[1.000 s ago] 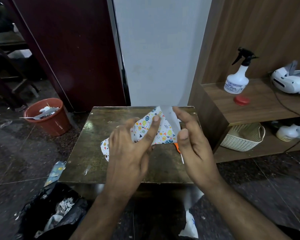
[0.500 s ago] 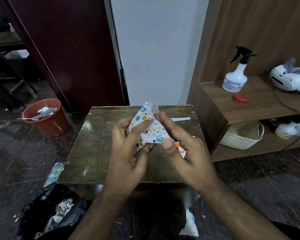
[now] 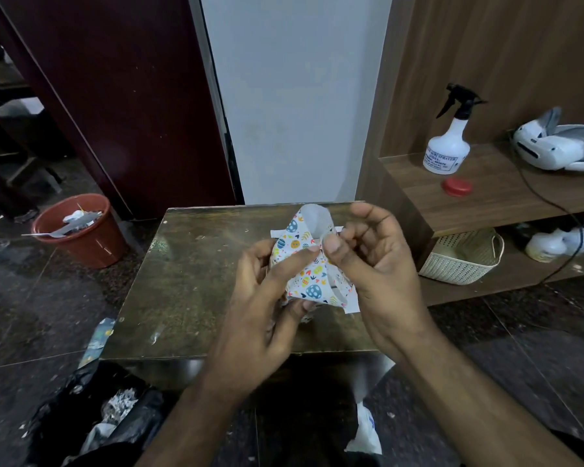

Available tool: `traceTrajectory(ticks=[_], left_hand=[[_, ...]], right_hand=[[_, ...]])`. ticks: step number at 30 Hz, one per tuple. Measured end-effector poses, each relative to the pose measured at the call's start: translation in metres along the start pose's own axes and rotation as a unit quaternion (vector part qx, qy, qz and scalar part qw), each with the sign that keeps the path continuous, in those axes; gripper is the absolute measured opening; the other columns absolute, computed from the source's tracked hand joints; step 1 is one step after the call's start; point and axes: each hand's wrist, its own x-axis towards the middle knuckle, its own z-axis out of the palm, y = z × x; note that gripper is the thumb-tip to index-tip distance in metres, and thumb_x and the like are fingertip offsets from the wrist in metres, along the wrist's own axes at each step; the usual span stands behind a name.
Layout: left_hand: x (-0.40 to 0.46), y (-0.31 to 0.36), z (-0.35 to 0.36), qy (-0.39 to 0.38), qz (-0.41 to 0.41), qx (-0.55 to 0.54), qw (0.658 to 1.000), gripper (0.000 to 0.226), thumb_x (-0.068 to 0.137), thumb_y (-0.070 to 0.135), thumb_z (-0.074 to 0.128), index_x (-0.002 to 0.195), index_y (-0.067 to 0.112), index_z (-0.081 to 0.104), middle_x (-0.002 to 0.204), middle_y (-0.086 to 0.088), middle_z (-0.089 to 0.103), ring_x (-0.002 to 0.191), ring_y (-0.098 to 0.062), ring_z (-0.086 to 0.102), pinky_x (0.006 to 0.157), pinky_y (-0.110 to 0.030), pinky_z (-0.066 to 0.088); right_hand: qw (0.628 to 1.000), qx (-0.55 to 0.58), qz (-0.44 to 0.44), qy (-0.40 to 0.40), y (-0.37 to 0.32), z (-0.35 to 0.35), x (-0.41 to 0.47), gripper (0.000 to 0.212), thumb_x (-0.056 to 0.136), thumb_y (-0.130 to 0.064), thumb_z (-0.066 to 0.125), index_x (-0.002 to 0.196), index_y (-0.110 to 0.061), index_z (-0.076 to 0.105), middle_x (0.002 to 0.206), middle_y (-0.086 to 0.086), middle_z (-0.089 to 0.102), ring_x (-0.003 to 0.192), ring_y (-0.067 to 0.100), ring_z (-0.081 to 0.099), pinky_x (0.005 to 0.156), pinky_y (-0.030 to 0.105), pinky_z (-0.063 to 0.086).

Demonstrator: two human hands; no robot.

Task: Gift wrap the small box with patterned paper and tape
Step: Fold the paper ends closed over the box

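Note:
The small box wrapped in white patterned paper is held above the small brown table. My left hand grips it from the left and underneath, index finger lying across its top. My right hand pinches the paper's right edge with thumb and curled fingers. A clear tape strip curls up from the top of the package. The box itself is hidden under the paper. White paper scraps lie on the table beneath my hands.
A red bucket with scraps stands on the floor at left. A black rubbish bag lies near the table's front left. On the wooden shelf at right stand a spray bottle, a red lid and a white basket.
The package has been lifted off the table and folded tighter. My right hand went from open fingers on the paper to pinching its right edge. The tape strip now curls above.

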Motion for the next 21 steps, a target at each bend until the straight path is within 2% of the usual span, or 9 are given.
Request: traceTrajectory(ticks=[2,4,7,11,14,18,21], left_hand=[[0.001,0.000,-0.001,-0.004,0.003,-0.008,1.000,0.048,0.096,0.017,0.061,0.143,0.023,0.052,0.139,-0.010,0.041,0.132,-0.018,0.050,0.106,-0.020,0.042],[0.000,0.000,-0.003,-0.018,0.009,-0.004,1.000,0.051,0.095,0.014,0.061,0.145,0.023,0.050,0.139,-0.011,0.040,0.132,-0.020,0.049,0.106,-0.021,0.041],[-0.003,0.001,-0.004,-0.046,0.017,0.018,0.999,0.063,0.092,0.001,0.064,0.148,0.023,0.047,0.139,-0.008,0.039,0.131,-0.019,0.048,0.107,-0.022,0.040],[-0.001,0.001,-0.005,-0.038,0.016,0.011,0.999,0.060,0.092,-0.001,0.064,0.147,0.016,0.050,0.139,-0.012,0.042,0.129,-0.021,0.050,0.105,-0.023,0.041],[0.000,0.002,-0.006,-0.025,0.018,-0.017,0.999,0.046,0.097,0.011,0.061,0.142,0.012,0.055,0.138,-0.013,0.043,0.129,-0.025,0.052,0.104,-0.026,0.043],[0.000,0.002,-0.005,-0.031,0.012,-0.015,0.999,0.041,0.096,0.015,0.061,0.137,0.016,0.060,0.135,-0.010,0.043,0.127,-0.024,0.053,0.104,-0.025,0.044],[-0.001,0.001,-0.005,-0.059,0.015,0.008,0.998,0.043,0.096,0.015,0.060,0.138,0.022,0.059,0.135,-0.010,0.041,0.128,-0.028,0.052,0.105,-0.031,0.046]], right_hand=[[0.999,-0.001,0.045,-0.019,0.000,-0.005,0.002,0.057,0.077,-0.018,0.087,0.128,-0.014,0.060,0.111,0.014,0.065,0.104,0.025,0.062,0.100,0.046,0.053],[0.989,0.010,0.116,-0.094,-0.005,-0.012,0.003,0.061,0.078,-0.023,0.085,0.133,-0.011,0.061,0.132,0.017,0.066,0.122,0.034,0.064,0.107,0.054,0.050],[0.963,0.017,0.182,-0.197,-0.012,-0.017,0.002,0.055,0.080,-0.027,0.081,0.130,-0.010,0.066,0.130,0.020,0.068,0.117,0.033,0.067,0.098,0.045,0.055],[0.971,0.012,0.162,-0.175,-0.011,-0.014,0.001,0.044,0.086,-0.025,0.075,0.126,-0.008,0.069,0.127,0.022,0.070,0.114,0.032,0.068,0.096,0.043,0.056],[0.976,0.019,0.147,-0.158,-0.010,-0.012,-0.001,0.038,0.095,-0.027,0.064,0.125,-0.004,0.068,0.127,0.024,0.069,0.116,0.035,0.066,0.102,0.049,0.054],[0.979,0.046,0.162,-0.114,-0.012,-0.006,-0.002,0.050,0.097,-0.038,0.052,0.122,0.003,0.068,0.124,0.027,0.070,0.113,0.037,0.068,0.100,0.049,0.056],[0.981,0.028,0.157,-0.108,-0.013,-0.006,-0.001,0.047,0.093,-0.036,0.058,0.116,0.003,0.069,0.115,0.026,0.072,0.102,0.034,0.070,0.087,0.044,0.060]])
